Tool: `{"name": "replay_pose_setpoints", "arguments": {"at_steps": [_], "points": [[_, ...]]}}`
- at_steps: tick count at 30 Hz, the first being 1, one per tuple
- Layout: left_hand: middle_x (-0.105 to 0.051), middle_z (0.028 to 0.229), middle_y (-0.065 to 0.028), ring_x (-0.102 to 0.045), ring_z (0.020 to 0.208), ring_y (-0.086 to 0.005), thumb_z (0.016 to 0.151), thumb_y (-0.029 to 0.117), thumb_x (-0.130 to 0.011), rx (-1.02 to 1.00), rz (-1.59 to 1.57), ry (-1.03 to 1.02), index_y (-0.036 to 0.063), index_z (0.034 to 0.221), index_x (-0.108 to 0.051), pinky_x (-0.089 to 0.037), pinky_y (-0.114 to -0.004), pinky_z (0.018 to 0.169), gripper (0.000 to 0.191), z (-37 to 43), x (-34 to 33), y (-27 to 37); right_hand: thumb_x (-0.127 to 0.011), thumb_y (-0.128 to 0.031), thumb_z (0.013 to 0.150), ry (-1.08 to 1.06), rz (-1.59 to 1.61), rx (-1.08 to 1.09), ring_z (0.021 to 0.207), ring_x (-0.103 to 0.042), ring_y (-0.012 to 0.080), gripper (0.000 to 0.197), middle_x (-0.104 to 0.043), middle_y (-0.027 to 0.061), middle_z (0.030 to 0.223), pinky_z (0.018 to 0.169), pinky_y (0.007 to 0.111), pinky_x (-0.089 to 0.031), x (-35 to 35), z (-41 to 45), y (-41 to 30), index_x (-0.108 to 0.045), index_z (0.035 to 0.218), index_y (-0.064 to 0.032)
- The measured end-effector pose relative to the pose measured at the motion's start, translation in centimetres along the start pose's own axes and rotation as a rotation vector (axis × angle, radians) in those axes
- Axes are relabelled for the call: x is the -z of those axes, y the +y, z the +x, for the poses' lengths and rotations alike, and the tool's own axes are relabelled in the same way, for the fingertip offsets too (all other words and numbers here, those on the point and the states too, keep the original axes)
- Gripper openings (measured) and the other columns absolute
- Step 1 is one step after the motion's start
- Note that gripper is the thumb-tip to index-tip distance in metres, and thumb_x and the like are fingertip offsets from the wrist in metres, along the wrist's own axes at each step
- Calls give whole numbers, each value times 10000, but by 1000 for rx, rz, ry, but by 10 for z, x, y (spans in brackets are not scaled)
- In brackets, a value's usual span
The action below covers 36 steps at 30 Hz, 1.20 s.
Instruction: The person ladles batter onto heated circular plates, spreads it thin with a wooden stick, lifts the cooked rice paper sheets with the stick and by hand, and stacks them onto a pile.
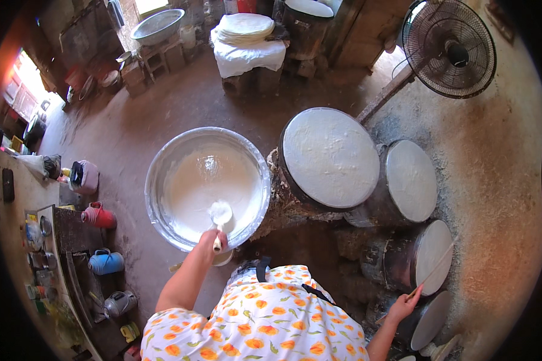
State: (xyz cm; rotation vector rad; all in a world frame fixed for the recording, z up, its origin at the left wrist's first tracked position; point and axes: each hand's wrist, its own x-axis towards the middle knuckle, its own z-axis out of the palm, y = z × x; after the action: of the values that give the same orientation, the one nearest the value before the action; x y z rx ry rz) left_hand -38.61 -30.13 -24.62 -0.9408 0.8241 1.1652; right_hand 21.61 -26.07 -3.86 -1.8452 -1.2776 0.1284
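Observation:
My left hand (213, 241) grips the handle of a ladle (221, 213), whose bowl is in the white batter (207, 180) near the close side of a large metal basin (151, 198). Off to the right, my right hand (405, 308) holds a long thin stick (435, 269) that reaches across a round griddle (432, 258) with a pale surface. Two more round griddles stand farther up, the large one (331, 158) coated with a white layer, the other (411, 180) beside it also whitish. A greyer round top (430, 321) lies below my right hand.
A standing fan (449, 49) is at the upper right. Ahead, a stack of round white sheets (245, 28) rests on a cloth-covered stand (253, 58). Red (99, 216) and blue (106, 262) flasks and a metal kettle (120, 303) stand on the left beside a cabinet (72, 243).

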Motion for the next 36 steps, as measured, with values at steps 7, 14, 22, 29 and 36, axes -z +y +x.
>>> {"name": "replay_pose_setpoints", "arguments": {"at_steps": [7, 14, 22, 29, 36], "points": [[-407, 543, -18, -394, 393, -119, 860, 74, -383, -54, 308, 59, 55, 718, -379, -339, -242, 335, 144, 48, -27, 27, -402, 120, 752, -104, -52, -30, 1152, -514, 161, 659, -510, 98, 1338, 930, 252, -395, -29, -45, -39, -416, 1387, -57], [-420, 599, 10, -398, 427, -81, 881, 84, -397, -265, 315, -106, 75, 805, -376, -333, -227, 352, 79, 77, -85, 68, -439, 95, 792, -137, -80, -79, 1199, -508, 220, 605, -481, 132, 1373, 958, 271, -392, -25, -58, -39, -429, 1377, -61], [-365, 624, 21, -359, 442, -59, 952, 158, -408, -310, 304, -576, -15, 1047, -445, -323, -203, 350, 200, -94, -104, 38, -428, 115, 771, -220, 50, -78, 1243, -484, 244, 597, -497, 145, 1354, 1010, 311, -375, -45, -54, -28, -450, 1349, -34], [-359, 630, 19, -347, 432, -39, 978, 193, -430, -643, 491, -849, -34, 1213, -442, -345, -181, 343, 327, -293, -113, -22, -403, 137, 736, -306, 145, 3, 1243, -475, 233, 632, -495, 131, 1354, 1026, 301, -357, -65, -43, -17, -445, 1348, -13], [-441, 635, -2, -392, 416, -50, 971, 211, -468, -1189, 791, -534, 2, 1198, -483, -338, -191, 335, 309, -379, -106, -70, -424, 126, 763, -394, 184, 17, 1254, -462, 246, 607, -492, 139, 1352, 1033, 324, -359, -83, -35, -8, -451, 1348, -35]]}}
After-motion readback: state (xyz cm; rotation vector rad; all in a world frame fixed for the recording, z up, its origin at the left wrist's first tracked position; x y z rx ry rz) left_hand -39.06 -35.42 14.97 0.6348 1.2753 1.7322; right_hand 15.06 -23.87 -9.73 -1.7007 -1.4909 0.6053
